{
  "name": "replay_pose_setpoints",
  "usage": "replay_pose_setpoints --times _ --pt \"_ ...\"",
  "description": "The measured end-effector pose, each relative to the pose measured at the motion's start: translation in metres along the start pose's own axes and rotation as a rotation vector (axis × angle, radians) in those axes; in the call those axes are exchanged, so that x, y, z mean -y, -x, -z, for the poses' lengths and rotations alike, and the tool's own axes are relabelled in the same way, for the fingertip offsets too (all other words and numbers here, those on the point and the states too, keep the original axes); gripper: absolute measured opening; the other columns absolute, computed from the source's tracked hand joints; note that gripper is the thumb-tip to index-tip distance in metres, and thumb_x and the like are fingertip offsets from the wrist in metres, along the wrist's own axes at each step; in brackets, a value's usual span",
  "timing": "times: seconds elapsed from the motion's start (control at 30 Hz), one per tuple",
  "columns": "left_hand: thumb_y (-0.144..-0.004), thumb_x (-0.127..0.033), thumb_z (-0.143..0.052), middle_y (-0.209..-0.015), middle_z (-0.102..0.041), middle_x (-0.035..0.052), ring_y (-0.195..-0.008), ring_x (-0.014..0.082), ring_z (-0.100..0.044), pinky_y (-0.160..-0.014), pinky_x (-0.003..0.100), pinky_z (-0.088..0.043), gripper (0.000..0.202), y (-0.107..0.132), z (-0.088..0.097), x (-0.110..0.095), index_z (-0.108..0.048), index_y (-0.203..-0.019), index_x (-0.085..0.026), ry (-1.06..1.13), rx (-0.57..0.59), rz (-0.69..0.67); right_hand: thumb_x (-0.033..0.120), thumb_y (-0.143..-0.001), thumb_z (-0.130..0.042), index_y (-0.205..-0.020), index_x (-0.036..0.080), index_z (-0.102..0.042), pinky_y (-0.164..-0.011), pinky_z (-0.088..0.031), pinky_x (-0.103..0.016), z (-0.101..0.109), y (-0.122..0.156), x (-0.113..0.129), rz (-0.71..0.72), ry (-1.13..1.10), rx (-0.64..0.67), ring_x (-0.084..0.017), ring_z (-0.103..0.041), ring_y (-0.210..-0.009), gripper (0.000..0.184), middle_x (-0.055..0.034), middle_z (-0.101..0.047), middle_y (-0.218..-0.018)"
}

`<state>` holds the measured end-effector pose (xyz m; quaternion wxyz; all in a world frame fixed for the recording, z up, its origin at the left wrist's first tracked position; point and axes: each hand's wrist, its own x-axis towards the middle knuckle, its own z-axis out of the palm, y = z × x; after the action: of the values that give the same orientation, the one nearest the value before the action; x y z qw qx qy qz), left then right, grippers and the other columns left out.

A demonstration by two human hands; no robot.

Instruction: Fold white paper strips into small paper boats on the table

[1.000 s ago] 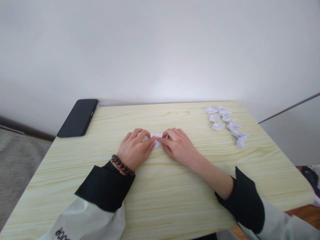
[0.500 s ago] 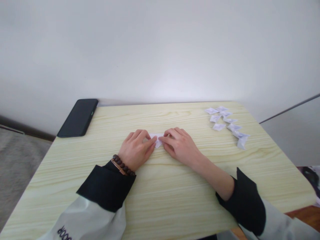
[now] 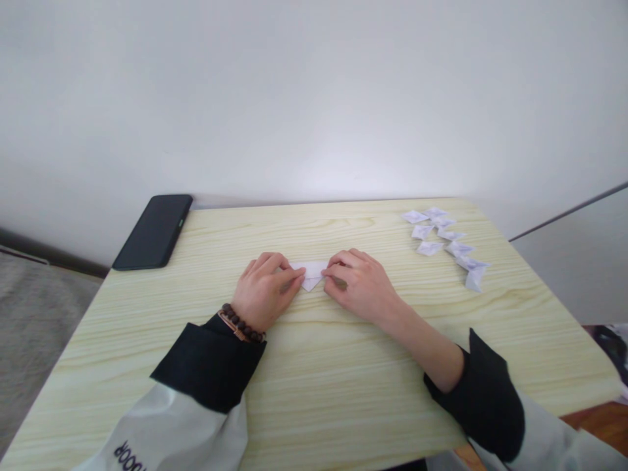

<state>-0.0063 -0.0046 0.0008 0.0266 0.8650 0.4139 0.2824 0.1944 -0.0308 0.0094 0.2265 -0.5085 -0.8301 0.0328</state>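
A small white folded paper (image 3: 312, 270) lies at the middle of the table, with a straight band along its far side and a point toward me. My left hand (image 3: 263, 288) pinches its left end between thumb and fingers. At the right end, my right hand (image 3: 360, 284) grips the paper the same way, fingers curled. Both ends of the paper are partly hidden under my fingertips. A dark beaded bracelet (image 3: 241, 325) circles my left wrist.
Several white folded paper pieces (image 3: 430, 248) lie in a loose cluster at the table's (image 3: 314, 379) far right. A black tablet-like device (image 3: 154, 231) rests at the far left corner. A white wall (image 3: 314, 98) stands behind the table.
My right hand has slid slightly to the right along the paper, and my left thumb has shifted a little left. More of the paper's middle shows between my hands.
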Motion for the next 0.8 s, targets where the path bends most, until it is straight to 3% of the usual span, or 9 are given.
replay_pose_setpoints --times 0.17,0.4,0.6,0.8 --pt "-0.083 -0.033 -0.059 -0.076 -0.063 0.0042 -0.081 0.0187 -0.054 -0.074 0.032 -0.048 0.018 -0.002 -0.002 0.006 -0.072 -0.079 -0.021 0.188 0.016 0.078 0.020 -0.085 -0.053 -0.082 0.018 -0.068 -0.080 -0.044 -0.032 -0.003 0.000 -0.004 -0.043 -0.082 -0.033 -0.018 -0.055 -0.085 0.016 -0.0052 -0.065 -0.088" --pt "-0.079 -0.029 -0.064 -0.084 -0.063 0.0046 -0.090 0.0219 -0.051 -0.084 0.037 -0.045 0.012 -0.003 -0.002 0.004 -0.069 -0.084 -0.020 0.145 0.099 0.144 0.034 -0.086 -0.057 -0.091 0.019 -0.064 -0.082 -0.041 -0.033 -0.010 0.000 -0.008 -0.086 -0.185 -0.012 -0.019 -0.053 -0.089 0.018 -0.0047 -0.061 -0.091" --pt "-0.081 -0.033 -0.061 -0.107 -0.059 0.0079 -0.103 0.0257 -0.049 -0.093 0.043 -0.041 0.030 -0.001 -0.002 0.001 -0.064 -0.107 -0.020 0.067 0.100 0.166 0.037 -0.085 -0.059 -0.090 0.020 -0.064 -0.082 -0.039 -0.033 -0.011 0.000 -0.011 -0.090 -0.269 0.001 -0.018 -0.054 -0.090 0.018 -0.0032 -0.059 -0.092" --pt "-0.081 -0.031 -0.061 -0.106 -0.061 0.0061 -0.104 0.0251 -0.050 -0.093 0.044 -0.039 0.021 -0.002 -0.001 0.001 -0.067 -0.099 -0.022 0.134 0.136 0.173 0.038 -0.082 -0.062 -0.088 0.020 -0.064 -0.085 -0.040 -0.035 -0.011 0.000 -0.012 -0.120 -0.314 0.005 -0.020 -0.054 -0.099 0.019 -0.0056 -0.056 -0.104"
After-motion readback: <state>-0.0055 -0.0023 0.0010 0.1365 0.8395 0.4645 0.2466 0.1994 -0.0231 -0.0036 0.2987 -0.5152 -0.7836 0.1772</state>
